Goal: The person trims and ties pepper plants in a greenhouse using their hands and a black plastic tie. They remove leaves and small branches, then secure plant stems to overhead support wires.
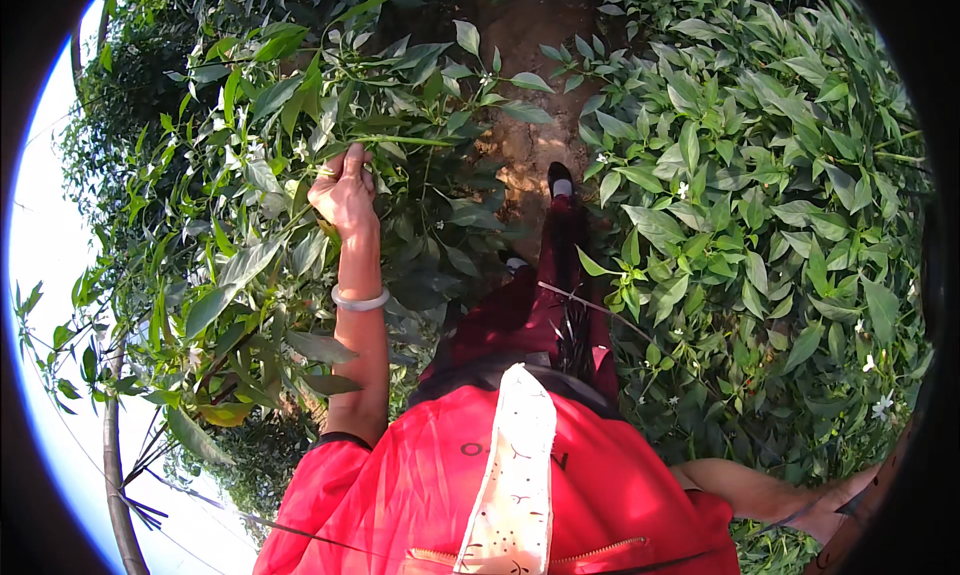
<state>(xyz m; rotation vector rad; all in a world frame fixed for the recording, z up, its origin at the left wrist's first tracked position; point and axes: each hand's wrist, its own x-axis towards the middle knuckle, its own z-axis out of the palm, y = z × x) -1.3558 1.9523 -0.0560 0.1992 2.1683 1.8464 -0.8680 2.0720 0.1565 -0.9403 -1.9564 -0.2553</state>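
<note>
Chili pepper plants point(720, 162) with white flowers grow thick on both sides of me. My left hand point(343, 192) reaches into the plants on the left, thumb and fingers pinched at one end of a long, thin green chili pepper point(405, 139). The pepper points to the right among the leaves; whether it is still attached to its stem is hard to see. A pale bangle point(360, 300) circles my left wrist. At the lower right edge my right hand point(825, 513) is partly hidden by a brown object point(870, 500), and its fingers cannot be made out.
A bare soil path point(525, 140) runs between the plant rows, where my foot in a dark shoe point(559, 174) stands. A dry twig point(592, 303) crosses near my legs. At the left rise a thin pole point(114, 455) and a dark cord point(300, 531).
</note>
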